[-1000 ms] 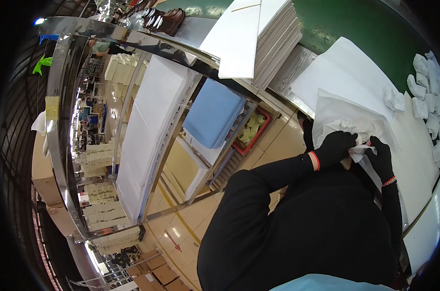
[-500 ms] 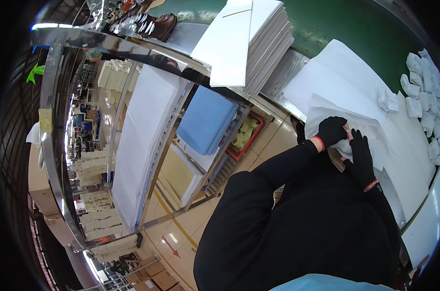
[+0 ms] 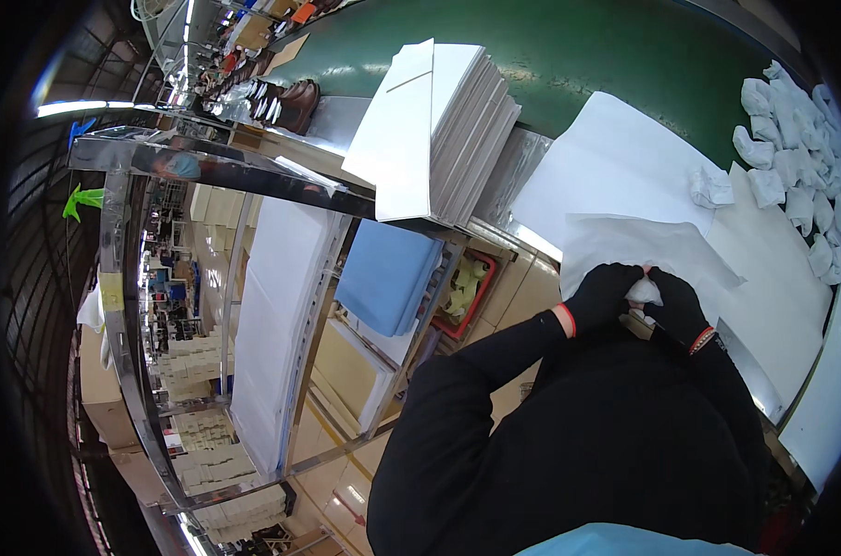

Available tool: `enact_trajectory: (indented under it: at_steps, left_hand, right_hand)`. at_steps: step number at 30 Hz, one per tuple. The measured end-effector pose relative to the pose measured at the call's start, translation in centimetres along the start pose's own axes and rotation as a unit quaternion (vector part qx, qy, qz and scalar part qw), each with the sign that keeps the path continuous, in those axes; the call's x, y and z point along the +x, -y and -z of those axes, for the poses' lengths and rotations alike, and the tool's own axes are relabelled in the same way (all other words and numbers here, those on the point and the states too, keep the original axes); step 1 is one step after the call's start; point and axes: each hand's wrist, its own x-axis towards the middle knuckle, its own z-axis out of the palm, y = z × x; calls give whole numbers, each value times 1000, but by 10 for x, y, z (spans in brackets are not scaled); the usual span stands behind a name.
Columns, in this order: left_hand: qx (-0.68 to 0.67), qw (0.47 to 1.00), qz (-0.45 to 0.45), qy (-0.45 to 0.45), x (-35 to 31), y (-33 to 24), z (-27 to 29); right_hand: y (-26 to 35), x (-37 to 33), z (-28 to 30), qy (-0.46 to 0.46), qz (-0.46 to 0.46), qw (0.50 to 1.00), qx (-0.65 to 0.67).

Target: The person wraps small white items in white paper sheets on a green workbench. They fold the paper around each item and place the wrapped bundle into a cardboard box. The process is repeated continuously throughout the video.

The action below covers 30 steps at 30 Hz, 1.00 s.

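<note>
Both my hands wear black gloves with bare fingertips and meet over the near edge of the work surface. Between them is a small crumpled wad of white tissue paper [image 3: 644, 293]. My left hand [image 3: 606, 295] closes on its left side, and my right hand [image 3: 678, 310] presses it from the right. Under and beyond the hands lies a thin, wrinkled tissue sheet [image 3: 629, 239], over larger white sheets [image 3: 592, 162]. A single crumpled paper bundle [image 3: 710, 188] rests just past it. What may be inside the wad is hidden.
Many crumpled paper bundles [image 3: 798, 167] are heaped at the far right on the green table [image 3: 615, 46]. A tall stack of white boards [image 3: 439, 139] stands left of the sheets. Further left, a metal rack [image 3: 124, 232] borders shelves with folded blue material [image 3: 388, 278] and a red crate [image 3: 471, 296].
My right hand has gone from flat with fingers stretched to curled around the wad. Both hands have come together lower in view, and the whole scene has shifted as my head moved.
</note>
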Motion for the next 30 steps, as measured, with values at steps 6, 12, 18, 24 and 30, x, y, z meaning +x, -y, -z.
enact_trajectory:
  at_steps: [6, 12, 18, 24, 30]
  left_hand:
    - [-141, 970, 63, 189, 56, 47, 25]
    - [-180, 947, 206, 170, 85, 81, 16]
    - [128, 987, -11, -97, 74, 12, -1]
    - [151, 988, -31, -15, 49, 27, -16]
    - [26, 999, -15, 40, 29, 35, -7]
  right_hand:
    - [-11, 29, 26, -35, -72, 997, 10]
    - [-36, 75, 20, -117, -66, 976, -173]
    - [-45, 92, 29, -78, -116, 967, -215]
    - [-29, 96, 33, -94, -66, 972, -203]
    - [13, 44, 51, -102, 96, 978, -152]
